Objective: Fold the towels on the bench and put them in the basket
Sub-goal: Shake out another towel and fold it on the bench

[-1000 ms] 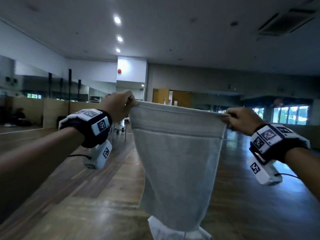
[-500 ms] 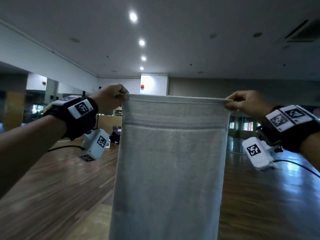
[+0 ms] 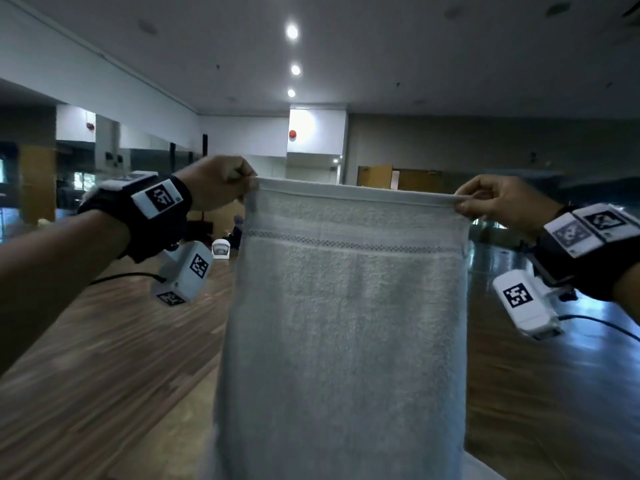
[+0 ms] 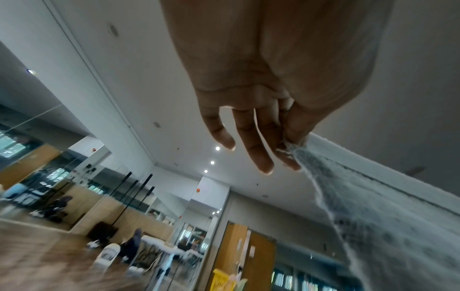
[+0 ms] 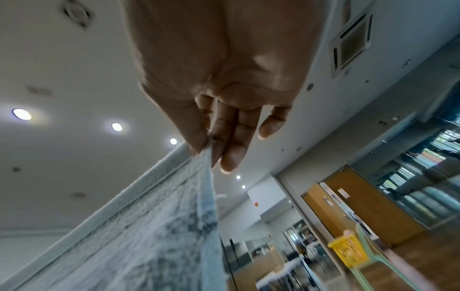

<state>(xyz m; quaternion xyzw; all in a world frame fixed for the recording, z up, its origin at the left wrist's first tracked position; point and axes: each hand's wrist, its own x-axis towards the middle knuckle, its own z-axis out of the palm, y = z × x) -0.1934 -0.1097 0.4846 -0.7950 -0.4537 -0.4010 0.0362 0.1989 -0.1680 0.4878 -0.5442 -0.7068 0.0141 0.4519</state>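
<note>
A pale grey towel [image 3: 346,323] hangs flat in the air in front of me, stretched by its top hem. My left hand [image 3: 221,183] pinches the top left corner, and my right hand [image 3: 491,200] pinches the top right corner. In the left wrist view the left hand [image 4: 281,122] grips the towel [image 4: 373,216] between thumb and fingers. Seen from the right wrist, the right hand [image 5: 219,118] holds the towel [image 5: 161,236] the same way. A yellow basket [image 5: 348,249] sits on a pale green seat at the lower right. The bench is hidden behind the towel.
A wide hall with a wooden floor [image 3: 104,358] lies around me. Mirrors and wooden doors [image 3: 415,180] line the far walls. A small white chair [image 3: 221,249] and a seated figure are far off at the left. A white edge [image 3: 481,467] shows below the towel.
The towel's hanging lower part has spread from a narrowed shape to its full width. The view has swung and now sits closer to the towel.
</note>
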